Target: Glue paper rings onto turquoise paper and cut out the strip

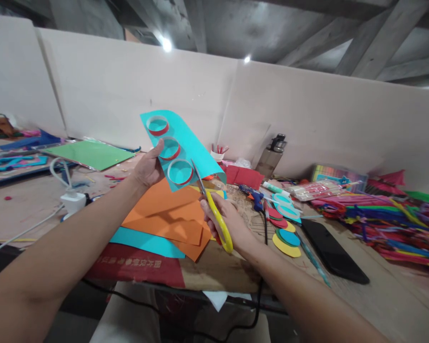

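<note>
My left hand (151,166) grips a light-blue sheet of paper (196,143) by its left edge, thumb on top near the middle ring. Three short rings, red outside and white inside, stand in a row on the sheet; the nearest is a paper ring (180,183). In my right hand (223,216) is a pair of scissors (217,221) with yellow handles. Its blades point up at the sheet, right beside the nearest ring. Whether the blades touch the paper, I cannot tell. Below the sheet lie orange sheets (160,214) and another light-blue sheet (143,244).
To the right are a blue glue gun (257,199), several paper circles (287,245), a black phone (332,252) and colourful pipe cleaners (386,224). A bottle (270,159) stands near the white partition (146,71). At left are a green sheet (93,153) and a white plug (73,202).
</note>
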Demonstrator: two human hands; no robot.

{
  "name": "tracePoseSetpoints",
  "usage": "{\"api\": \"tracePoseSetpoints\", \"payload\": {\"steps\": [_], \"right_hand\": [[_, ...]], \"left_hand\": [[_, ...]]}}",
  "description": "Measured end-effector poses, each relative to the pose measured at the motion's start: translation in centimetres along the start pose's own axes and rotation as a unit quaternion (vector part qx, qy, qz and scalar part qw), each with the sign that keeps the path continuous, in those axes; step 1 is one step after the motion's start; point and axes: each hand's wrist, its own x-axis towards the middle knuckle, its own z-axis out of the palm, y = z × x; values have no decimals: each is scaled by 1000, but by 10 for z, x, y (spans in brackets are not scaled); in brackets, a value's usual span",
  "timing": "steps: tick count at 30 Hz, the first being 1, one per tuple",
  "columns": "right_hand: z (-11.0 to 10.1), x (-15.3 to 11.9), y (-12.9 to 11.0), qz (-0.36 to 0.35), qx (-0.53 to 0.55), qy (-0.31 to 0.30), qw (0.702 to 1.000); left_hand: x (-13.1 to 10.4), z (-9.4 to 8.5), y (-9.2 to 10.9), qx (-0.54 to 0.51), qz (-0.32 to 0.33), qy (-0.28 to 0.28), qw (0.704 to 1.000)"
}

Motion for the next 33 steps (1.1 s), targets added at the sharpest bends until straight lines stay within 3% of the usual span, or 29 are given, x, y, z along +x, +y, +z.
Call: {"api": "tracePoseSetpoints", "payload": {"steps": [10,18,24,29,33], "right_hand": [[-1,4,15,-35,-47,12,998],[-3,3,11,-34,-71,8,997],[-1,3,12,-18,-50,12,999],[-3,2,10,-14,-58,-3,998],[-4,1,8,-13,-47,-21,999]], "left_hand": [[0,-1,2,4,-12,7,1000],[-2,0,2,7,-6,4,1000],[1,-4,4,22,17,-42,999],[8,-8,5,8,13,15,1000],[7,-7,7,-2,2,-3,1000]]}}
